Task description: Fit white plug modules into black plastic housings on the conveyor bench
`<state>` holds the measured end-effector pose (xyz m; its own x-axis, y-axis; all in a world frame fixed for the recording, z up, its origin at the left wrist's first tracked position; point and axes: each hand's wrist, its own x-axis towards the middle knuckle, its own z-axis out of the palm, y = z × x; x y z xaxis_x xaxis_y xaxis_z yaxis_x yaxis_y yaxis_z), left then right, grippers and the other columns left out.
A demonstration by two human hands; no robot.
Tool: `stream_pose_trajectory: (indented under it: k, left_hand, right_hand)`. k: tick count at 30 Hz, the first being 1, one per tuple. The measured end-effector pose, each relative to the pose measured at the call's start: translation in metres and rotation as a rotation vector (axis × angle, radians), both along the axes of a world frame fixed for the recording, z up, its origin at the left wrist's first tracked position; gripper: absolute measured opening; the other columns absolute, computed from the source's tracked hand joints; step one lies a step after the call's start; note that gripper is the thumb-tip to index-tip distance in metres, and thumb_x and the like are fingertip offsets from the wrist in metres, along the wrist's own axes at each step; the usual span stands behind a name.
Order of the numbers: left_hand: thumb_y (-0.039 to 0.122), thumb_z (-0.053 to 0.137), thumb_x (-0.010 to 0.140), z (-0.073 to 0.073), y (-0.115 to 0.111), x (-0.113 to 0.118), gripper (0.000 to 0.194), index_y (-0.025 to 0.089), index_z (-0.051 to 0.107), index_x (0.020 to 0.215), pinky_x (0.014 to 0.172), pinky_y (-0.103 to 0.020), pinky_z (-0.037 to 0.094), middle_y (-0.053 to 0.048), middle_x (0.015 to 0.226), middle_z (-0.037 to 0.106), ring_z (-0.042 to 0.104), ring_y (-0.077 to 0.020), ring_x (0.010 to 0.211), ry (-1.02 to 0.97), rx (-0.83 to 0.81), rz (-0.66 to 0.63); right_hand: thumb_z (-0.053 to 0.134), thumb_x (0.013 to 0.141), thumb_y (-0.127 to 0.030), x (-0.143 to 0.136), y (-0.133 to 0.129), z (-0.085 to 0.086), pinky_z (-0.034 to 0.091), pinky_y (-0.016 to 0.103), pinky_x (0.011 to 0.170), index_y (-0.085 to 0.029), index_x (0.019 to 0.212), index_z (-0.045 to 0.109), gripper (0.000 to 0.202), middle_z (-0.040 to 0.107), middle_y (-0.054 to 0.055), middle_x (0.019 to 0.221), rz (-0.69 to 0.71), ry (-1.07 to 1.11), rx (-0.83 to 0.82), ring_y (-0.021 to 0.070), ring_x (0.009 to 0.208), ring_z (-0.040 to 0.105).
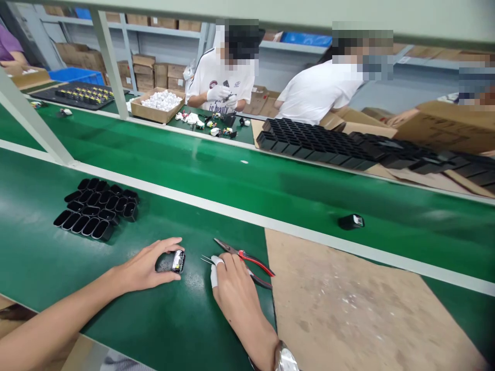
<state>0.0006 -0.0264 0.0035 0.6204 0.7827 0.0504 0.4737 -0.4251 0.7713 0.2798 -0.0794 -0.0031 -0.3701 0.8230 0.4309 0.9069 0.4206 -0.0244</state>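
Note:
My left hand [149, 265] curves around a small black housing [178, 261] with white and yellow parts in its open end, gripping it between thumb and fingers on the green table. My right hand [235, 281], with white finger covers on thumb and index finger, is closed on tweezers [206, 259]. Their tips point left toward the housing, a short way apart from it. Long-nose pliers [247, 256] with red and black handles lie beside and partly behind my right hand. Left of my left hand, several empty black housings [91, 208] stand in rows.
A green conveyor belt [216, 170] runs beyond a white rail, carrying a black housing [351, 221]. Brown cardboard [348, 288] lies at right. Across the belt are stacked black housings [309, 144], a box of white parts [158, 105] and co-workers. A slanted post [34, 118] rises at left.

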Motion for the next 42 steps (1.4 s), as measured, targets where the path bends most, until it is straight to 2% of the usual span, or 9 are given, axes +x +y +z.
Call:
stream_pose_trajectory:
  k: [4,7,14,23,28,34,38,42]
  left_hand:
    - [0.035,0.080,0.093,0.000,-0.001,0.001,0.082,0.034,0.033,0.160,0.106,-0.046,0.057,-0.009,0.141,0.069,0.069,-0.0279,0.124,-0.023,0.075,-0.046]
    - [0.036,0.079,0.095,0.000,-0.003,0.002,0.082,0.035,0.031,0.161,0.106,-0.046,0.057,-0.009,0.140,0.069,0.067,-0.0286,0.126,-0.021,0.103,-0.061]
    - [0.036,0.079,0.094,-0.003,-0.005,0.002,0.084,0.035,0.030,0.162,0.107,-0.046,0.057,-0.009,0.141,0.069,0.066,-0.0290,0.128,-0.023,0.121,-0.072]
    - [0.036,0.080,0.095,-0.001,-0.005,0.003,0.084,0.039,0.030,0.162,0.110,-0.046,0.056,-0.008,0.143,0.067,0.067,-0.0276,0.128,-0.034,0.085,-0.102]
    - [0.038,0.081,0.094,-0.001,-0.005,0.002,0.088,0.042,0.027,0.163,0.113,-0.047,0.055,-0.007,0.145,0.066,0.066,-0.0281,0.131,-0.016,0.038,-0.118]
    - [0.036,0.081,0.093,0.000,-0.005,0.002,0.088,0.040,0.027,0.163,0.115,-0.048,0.053,-0.006,0.148,0.066,0.063,-0.0291,0.137,0.014,0.007,-0.125]
    - [0.034,0.080,0.093,0.002,-0.005,0.003,0.087,0.038,0.028,0.163,0.115,-0.048,0.052,-0.007,0.147,0.067,0.064,-0.0292,0.136,-0.004,0.011,-0.120]
    - [0.031,0.078,0.093,0.002,-0.004,0.004,0.087,0.039,0.026,0.162,0.114,-0.046,0.053,-0.006,0.147,0.067,0.066,-0.0270,0.133,-0.032,0.007,-0.115]
  right_hand:
    - [0.044,0.102,-0.007,-0.010,-0.006,0.010,0.051,0.035,0.059,-0.017,0.112,0.062,0.023,0.064,0.011,0.103,0.063,0.158,-0.052,0.0219,0.077,0.062]
    - [0.042,0.105,-0.010,-0.017,-0.011,0.017,0.042,0.032,0.051,-0.018,0.115,0.061,0.022,0.063,0.009,0.106,0.112,0.203,-0.052,0.0173,0.066,0.058]
    - [0.043,0.098,-0.003,-0.016,-0.011,0.021,0.043,0.032,0.055,-0.016,0.107,0.063,0.026,0.063,0.010,0.102,0.153,0.135,-0.009,0.0179,0.064,0.055]
    - [0.048,0.096,-0.002,-0.019,-0.010,0.023,0.041,0.032,0.058,-0.017,0.096,0.064,0.022,0.064,0.009,0.100,0.154,0.134,0.003,0.0176,0.068,0.053]
    - [0.050,0.092,0.000,-0.018,-0.008,0.027,0.041,0.033,0.060,-0.019,0.081,0.060,0.024,0.063,0.010,0.100,0.204,0.138,0.001,0.0188,0.074,0.055]
    - [0.050,0.086,0.000,-0.018,-0.007,0.032,0.037,0.035,0.059,-0.021,0.072,0.057,0.026,0.064,0.009,0.096,0.277,0.069,0.061,0.0204,0.074,0.052]
    - [0.050,0.087,0.000,-0.013,-0.007,0.033,0.037,0.036,0.059,-0.020,0.072,0.058,0.026,0.064,0.009,0.095,0.264,0.084,0.083,0.0211,0.076,0.052]
    - [0.055,0.090,-0.002,-0.009,-0.009,0.031,0.040,0.034,0.062,-0.017,0.082,0.063,0.019,0.064,0.010,0.100,0.272,0.196,0.058,0.0192,0.077,0.053]
